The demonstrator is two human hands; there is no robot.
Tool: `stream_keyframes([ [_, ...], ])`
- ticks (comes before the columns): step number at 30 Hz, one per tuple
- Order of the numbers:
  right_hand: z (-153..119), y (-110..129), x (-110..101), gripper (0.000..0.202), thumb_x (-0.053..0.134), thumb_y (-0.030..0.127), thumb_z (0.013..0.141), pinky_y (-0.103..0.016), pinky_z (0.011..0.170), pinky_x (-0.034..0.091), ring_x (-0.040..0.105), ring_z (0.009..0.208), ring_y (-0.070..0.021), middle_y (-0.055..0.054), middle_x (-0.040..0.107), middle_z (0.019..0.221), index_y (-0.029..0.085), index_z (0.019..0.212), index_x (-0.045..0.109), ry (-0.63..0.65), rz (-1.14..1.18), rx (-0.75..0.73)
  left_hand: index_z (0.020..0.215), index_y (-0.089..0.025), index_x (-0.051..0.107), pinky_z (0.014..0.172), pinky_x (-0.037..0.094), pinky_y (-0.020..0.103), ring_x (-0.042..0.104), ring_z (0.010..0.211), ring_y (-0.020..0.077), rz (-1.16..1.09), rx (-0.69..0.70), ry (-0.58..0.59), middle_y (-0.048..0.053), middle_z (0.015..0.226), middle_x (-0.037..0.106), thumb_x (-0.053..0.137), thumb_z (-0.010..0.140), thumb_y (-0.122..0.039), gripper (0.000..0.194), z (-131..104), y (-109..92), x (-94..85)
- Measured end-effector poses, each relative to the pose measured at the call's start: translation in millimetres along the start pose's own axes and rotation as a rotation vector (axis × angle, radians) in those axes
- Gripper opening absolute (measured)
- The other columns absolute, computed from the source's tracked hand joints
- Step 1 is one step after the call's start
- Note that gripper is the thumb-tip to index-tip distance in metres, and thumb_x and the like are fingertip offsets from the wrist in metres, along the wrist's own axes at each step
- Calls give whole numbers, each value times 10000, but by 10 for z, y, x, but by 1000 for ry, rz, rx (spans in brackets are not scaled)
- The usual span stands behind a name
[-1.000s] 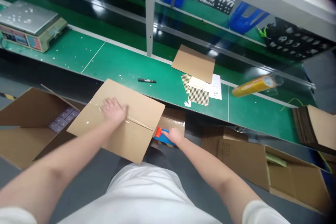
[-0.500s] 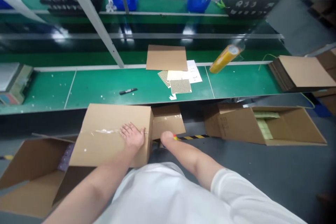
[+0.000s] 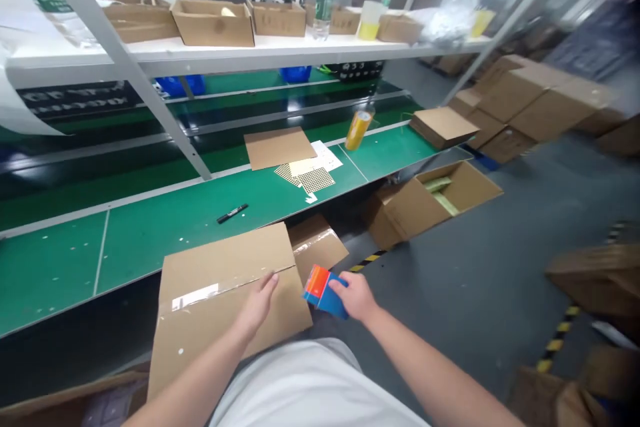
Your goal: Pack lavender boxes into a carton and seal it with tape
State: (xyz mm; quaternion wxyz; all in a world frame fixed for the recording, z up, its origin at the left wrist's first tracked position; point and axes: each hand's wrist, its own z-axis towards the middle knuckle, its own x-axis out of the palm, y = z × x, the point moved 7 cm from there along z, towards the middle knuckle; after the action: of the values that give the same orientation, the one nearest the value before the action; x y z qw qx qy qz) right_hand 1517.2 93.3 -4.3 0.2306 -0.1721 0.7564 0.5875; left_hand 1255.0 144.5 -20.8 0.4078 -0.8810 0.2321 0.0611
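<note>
A large closed cardboard box [image 3: 225,320] stands in front of me, with a strip of shiny clear tape [image 3: 200,295] along its top seam. My left hand [image 3: 261,300] is at the right part of the box top, thumb and fingers somewhat apart, holding nothing. Just right of the box, my right hand [image 3: 354,295] grips a blue and orange tool [image 3: 327,292], its thumb on the blue side. The tool is near the box's right edge; whether they touch cannot be told.
The green bench [image 3: 150,227] holds a black marker [image 3: 233,213], dotted sticker sheets [image 3: 317,180], a cardboard sheet [image 3: 277,148], a yellow tape roll [image 3: 359,130] and stacked flat cardboard [image 3: 445,125]. An open carton [image 3: 425,213] stands on the floor at right.
The view has swung right and up. My right hand has risen from beside the box, bringing the blue and orange tool into sight. My left hand no longer lies spread flat on the top.
</note>
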Motion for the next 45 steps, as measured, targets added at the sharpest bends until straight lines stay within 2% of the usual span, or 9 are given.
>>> stream_keyframes([
  [3, -462, 253, 335, 522, 520, 601, 840, -212, 508, 265, 415, 526, -79, 7, 521, 555, 131, 613, 516, -87, 6, 14, 1199, -160, 617, 1011, 394, 398, 511, 1178, 269, -276, -46, 485, 116, 1257, 597, 390, 843, -696, 682, -427, 21, 217],
  [8, -920, 381, 744, 535, 503, 614, 847, -221, 502, 234, 406, 513, -77, 8, 511, 536, 137, 605, 491, -178, -57, 73, 1143, -154, 642, 887, 456, 298, 572, 1051, 214, -551, -171, 728, 103, 1183, 631, 529, 841, -600, 551, -641, 232, 271],
  [12, -1125, 418, 827, 528, 493, 614, 850, -222, 507, 243, 400, 518, -79, 4, 530, 555, 144, 608, 481, -223, -10, 149, 909, -162, 660, 763, 485, 251, 596, 845, 162, -581, -257, 690, 53, 952, 668, 747, 684, -460, 384, -566, 493, 347],
  [17, -1246, 202, 797, 528, 454, 619, 860, -242, 517, 216, 400, 517, -98, -6, 537, 555, 163, 596, 457, -254, -153, 343, 640, -151, 575, 672, 473, 285, 537, 647, 156, -96, 35, 505, 46, 662, 590, 743, 528, -560, 456, -103, 487, 417],
  [20, -1483, -198, 772, 514, 391, 617, 879, -255, 538, 230, 429, 529, -127, -26, 554, 573, 180, 611, 429, -283, -199, 480, 650, -131, 634, 663, 448, 301, 546, 667, 184, 120, 127, 404, 87, 682, 624, 727, 541, -620, 510, 454, 93, 280],
  [26, -2344, -1080, 1021, 575, 264, 734, 832, -303, 598, 340, 516, 602, -211, -62, 599, 619, 224, 627, 434, -311, -92, 758, 686, -136, 709, 663, 397, 301, 553, 725, 212, 565, 372, 139, 78, 726, 660, 760, 676, -386, 255, 1846, -1586, -229],
  [29, -2487, -1201, 1151, 603, 244, 777, 793, -313, 623, 375, 526, 619, -224, -66, 607, 623, 231, 637, 449, -296, -28, 852, 680, -146, 724, 634, 380, 285, 554, 699, 198, 709, 420, 129, 62, 691, 656, 757, 699, -338, 195, 2361, -2047, -227],
  [40, -1939, -1179, 1241, 525, 281, 608, 926, -295, 645, 377, 636, 781, -249, -111, 673, 797, 194, 736, 541, 11, -220, 913, 1052, -88, 660, 614, 484, 246, 607, 695, 168, 700, 127, 242, 94, 855, 696, 724, 682, -576, 616, 2855, -942, -124],
  [45, -1493, -1150, 1119, 548, 357, 600, 919, -333, 712, 454, 660, 849, -295, -150, 686, 860, 151, 821, 656, 118, -338, 830, 1119, -89, 638, 584, 496, 335, 610, 655, 254, 923, 86, 224, 105, 759, 672, 823, 497, -601, 826, 2913, -1092, -128],
])
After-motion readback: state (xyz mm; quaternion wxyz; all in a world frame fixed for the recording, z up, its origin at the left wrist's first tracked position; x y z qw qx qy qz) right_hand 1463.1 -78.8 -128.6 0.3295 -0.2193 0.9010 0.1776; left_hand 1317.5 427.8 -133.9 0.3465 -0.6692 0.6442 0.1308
